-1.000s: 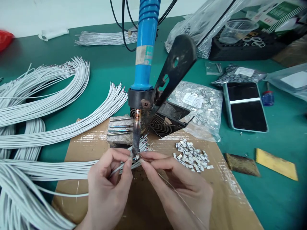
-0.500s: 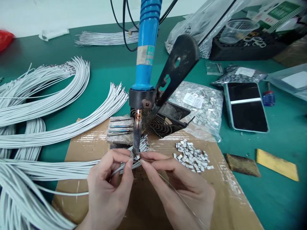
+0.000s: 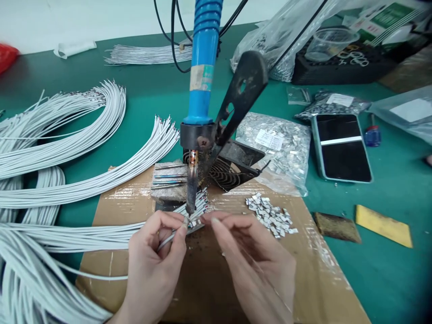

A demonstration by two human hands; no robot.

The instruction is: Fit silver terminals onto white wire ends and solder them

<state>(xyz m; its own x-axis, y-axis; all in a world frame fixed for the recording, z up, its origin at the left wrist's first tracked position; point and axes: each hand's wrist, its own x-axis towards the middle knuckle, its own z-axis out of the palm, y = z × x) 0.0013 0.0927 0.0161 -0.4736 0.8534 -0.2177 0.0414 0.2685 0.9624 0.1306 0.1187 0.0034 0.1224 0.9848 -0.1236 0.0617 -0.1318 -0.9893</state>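
A blue-handled soldering iron (image 3: 201,101) is fixed tip down in a black stand (image 3: 241,92). Just below its tip, my left hand (image 3: 155,265) pinches a white wire (image 3: 164,242) between thumb and forefinger. A small metal piece seems to be at the wire's end, though the fingertips partly cover it. My right hand (image 3: 259,261) is closed, thumb against forefinger, a little right of the tip. A thin solder wire (image 3: 275,292) runs back from it across the palm. Small metal tabs (image 3: 270,213) lie in a pile beyond the right hand.
Bundles of white wires (image 3: 67,198) cover the left side. Cardboard (image 3: 202,288) lies under my hands. Behind the iron are a black fan (image 3: 232,166) and a bag of metal tabs (image 3: 276,139). Rightward lie a phone (image 3: 344,153), a yellow sponge (image 3: 383,225) and a dark sponge (image 3: 337,227).
My right hand has drawn back slightly to the right from the iron's tip, along with the solder wire. My left hand has lowered a little, still pinching the white wire.
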